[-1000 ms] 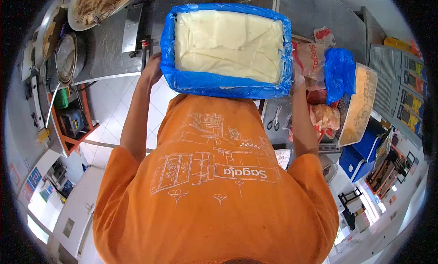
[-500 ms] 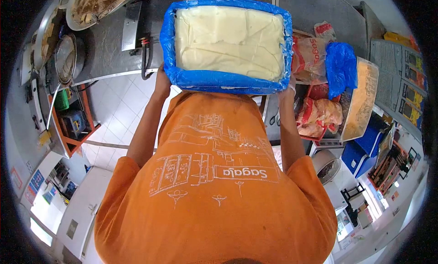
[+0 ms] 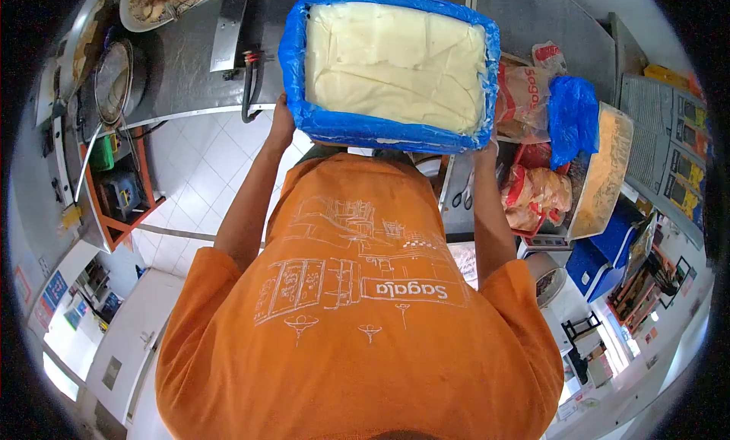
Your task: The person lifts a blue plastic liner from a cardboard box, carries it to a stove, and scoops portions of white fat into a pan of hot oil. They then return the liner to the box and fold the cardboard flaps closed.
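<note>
A rectangular box wrapped in a blue plastic liner is held out in front of my orange shirt. Inside lies a smooth, pale yellow, butter-like block with creases on its surface. My left hand grips the box's near left corner, with the fingers mostly hidden under or behind it. At the near right corner, my right hand supports the box, its fingers also largely out of sight.
A dark metal counter runs beyond the box. To the right are a blue plastic bag, packed meat-like pieces in a red crate, and a crumb-covered tray. A strainer and a food tray stand left.
The box, still in both hands, has shifted slightly right and up in view. The surroundings have also shifted a little.
</note>
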### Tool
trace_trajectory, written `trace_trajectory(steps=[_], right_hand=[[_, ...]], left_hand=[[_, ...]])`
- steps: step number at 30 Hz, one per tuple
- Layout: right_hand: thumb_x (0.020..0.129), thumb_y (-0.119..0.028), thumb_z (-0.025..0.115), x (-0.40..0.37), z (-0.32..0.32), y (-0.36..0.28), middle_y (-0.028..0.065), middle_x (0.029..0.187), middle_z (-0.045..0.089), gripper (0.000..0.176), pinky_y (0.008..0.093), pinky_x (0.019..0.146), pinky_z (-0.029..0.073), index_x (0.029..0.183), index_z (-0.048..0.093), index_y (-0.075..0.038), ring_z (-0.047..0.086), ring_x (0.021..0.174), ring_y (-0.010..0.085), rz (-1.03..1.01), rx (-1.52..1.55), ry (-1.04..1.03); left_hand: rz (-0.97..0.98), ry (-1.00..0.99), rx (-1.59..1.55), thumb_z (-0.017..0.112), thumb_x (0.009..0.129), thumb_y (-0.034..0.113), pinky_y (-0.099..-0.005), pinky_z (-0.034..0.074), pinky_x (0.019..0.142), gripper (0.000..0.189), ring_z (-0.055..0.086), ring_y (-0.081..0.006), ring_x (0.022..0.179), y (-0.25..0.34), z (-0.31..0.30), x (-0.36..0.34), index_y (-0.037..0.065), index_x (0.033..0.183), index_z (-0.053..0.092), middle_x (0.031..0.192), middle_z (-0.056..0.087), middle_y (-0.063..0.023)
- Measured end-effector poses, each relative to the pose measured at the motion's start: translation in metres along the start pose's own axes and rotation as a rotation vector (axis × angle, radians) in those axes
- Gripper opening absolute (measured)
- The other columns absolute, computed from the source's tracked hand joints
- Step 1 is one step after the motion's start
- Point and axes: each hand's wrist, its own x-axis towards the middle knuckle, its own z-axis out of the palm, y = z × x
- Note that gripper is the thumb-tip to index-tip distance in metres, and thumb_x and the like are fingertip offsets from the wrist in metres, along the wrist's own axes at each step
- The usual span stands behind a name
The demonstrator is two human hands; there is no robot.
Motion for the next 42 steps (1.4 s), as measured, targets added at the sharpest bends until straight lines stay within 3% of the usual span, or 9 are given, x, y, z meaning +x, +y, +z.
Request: trace_trajectory(steps=[7,16,22,26,29,35,37,40,42], right_hand=[[0.098,-0.032,0.054,0.059,0.008,-0.024,0.0138,0.113,0.070,0.042,0.0372,0.086,0.057,0.124,0.063,0.000,0.069,0.095,0.0260,0.096,-0.105,-0.019],[0.098,-0.034,0.054,0.058,0.009,-0.024,0.0136,0.112,0.070,0.044,0.0374,0.085,0.057,0.124,0.063,0.000,0.069,0.095,0.0259,0.151,-0.193,0.026],[0.098,-0.035,0.054,0.045,0.002,-0.024,0.0134,0.112,0.070,0.044,0.0376,0.085,0.056,0.123,0.063,0.000,0.069,0.094,0.0258,0.199,-0.226,0.079],[0.098,-0.036,0.054,0.053,0.003,-0.025,0.0133,0.112,0.070,0.045,0.0377,0.085,0.056,0.123,0.063,0.000,0.069,0.094,0.0257,0.203,-0.231,0.080],[0.098,-0.036,0.054,0.067,0.004,-0.025,0.0132,0.112,0.070,0.045,0.0378,0.085,0.056,0.123,0.063,0.000,0.069,0.094,0.0257,0.220,-0.234,0.074],[0.098,-0.038,0.054,0.093,0.006,-0.018,0.0131,0.112,0.069,0.046,0.0379,0.085,0.056,0.123,0.063,0.000,0.069,0.094,0.0256,0.281,-0.253,0.045],[0.098,-0.038,0.054,0.098,0.007,-0.015,0.0130,0.112,0.069,0.047,0.0380,0.085,0.056,0.123,0.063,0.000,0.069,0.094,0.0256,0.303,-0.255,0.043],[0.098,-0.039,0.054,0.101,0.002,-0.013,0.0129,0.112,0.069,0.047,0.0380,0.085,0.056,0.123,0.063,0.000,0.069,0.093,0.0255,0.324,-0.282,0.061],[0.098,-0.039,0.054,0.106,0.001,-0.006,0.0129,0.112,0.069,0.047,0.0381,0.085,0.056,0.123,0.063,0.000,0.069,0.093,0.0255,0.342,-0.303,0.055]], left_hand=[[0.017,-0.201,-0.051,0.054,0.099,0.020,-0.0350,0.054,0.090,0.038,0.066,-0.0194,0.099,-0.016,-0.021,0.039,0.001,0.131,0.059,0.113,0.069,-0.0079],[-0.088,-0.164,-0.254,0.057,0.095,0.015,-0.0335,0.056,0.075,0.022,0.068,-0.0169,0.081,-0.019,-0.004,0.051,0.001,0.107,0.069,0.093,0.070,-0.0060],[-0.162,-0.121,-0.150,0.062,0.092,0.008,-0.0335,0.057,0.078,0.022,0.069,-0.0185,0.086,0.017,0.001,0.048,-0.002,0.111,0.067,0.100,0.071,-0.0092],[-0.020,-0.229,-0.072,0.058,0.097,0.018,-0.0328,0.057,0.082,0.030,0.069,-0.0196,0.089,0.015,-0.010,0.078,-0.004,0.116,0.067,0.104,0.072,-0.0117],[-0.257,-0.432,-0.070,0.056,0.098,0.022,-0.0335,0.058,0.081,0.033,0.069,-0.0195,0.090,0.043,-0.013,0.095,-0.002,0.119,0.067,0.104,0.072,-0.0117],[-0.132,-0.157,-0.281,0.057,0.100,0.026,-0.0370,0.058,0.082,0.034,0.067,-0.0178,0.089,-0.045,-0.008,0.138,0.004,0.123,0.067,0.107,0.071,-0.0076],[-0.194,-0.137,-0.325,0.056,0.101,0.026,-0.0347,0.057,0.085,0.033,0.065,-0.0153,0.092,-0.024,-0.006,0.119,0.005,0.125,0.067,0.112,0.069,-0.0061],[-0.081,-0.311,-0.207,0.059,0.100,0.024,-0.0340,0.054,0.091,0.035,0.062,-0.0144,0.102,-0.010,0.001,0.106,0.004,0.129,0.065,0.120,0.068,-0.0069],[0.038,-0.260,-0.084,0.065,0.096,0.022,-0.0359,0.053,0.092,0.037,0.062,-0.0159,0.104,-0.018,0.005,0.092,0.002,0.127,0.066,0.119,0.069,-0.0081]])
